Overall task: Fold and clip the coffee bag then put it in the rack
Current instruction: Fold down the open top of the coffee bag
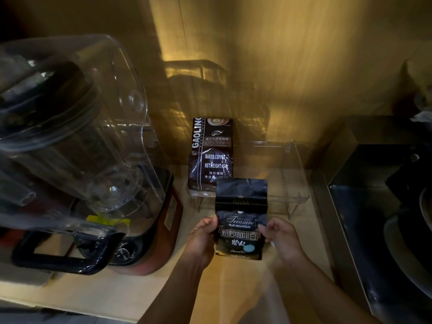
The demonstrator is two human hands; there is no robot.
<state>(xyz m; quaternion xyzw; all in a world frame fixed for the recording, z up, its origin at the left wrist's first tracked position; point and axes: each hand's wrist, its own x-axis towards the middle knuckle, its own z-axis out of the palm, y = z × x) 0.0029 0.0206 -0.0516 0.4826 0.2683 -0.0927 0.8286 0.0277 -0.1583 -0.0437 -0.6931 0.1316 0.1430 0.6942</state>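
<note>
A black coffee bag (240, 206) labelled "Treasure Blue Mountain" stands upright on the wooden counter, its flat top unfolded. My left hand (203, 237) grips its left edge and my right hand (282, 237) grips its right edge. Just behind it stands a clear acrylic rack (297, 171). No clip is visible.
A second dark coffee bag (211, 155) marked "Baked Coffee" stands in the rack's left side. A large blender (77, 141) with a clear cover fills the left. A dark sink or basin (383, 218) lies to the right. A wooden wall rises behind.
</note>
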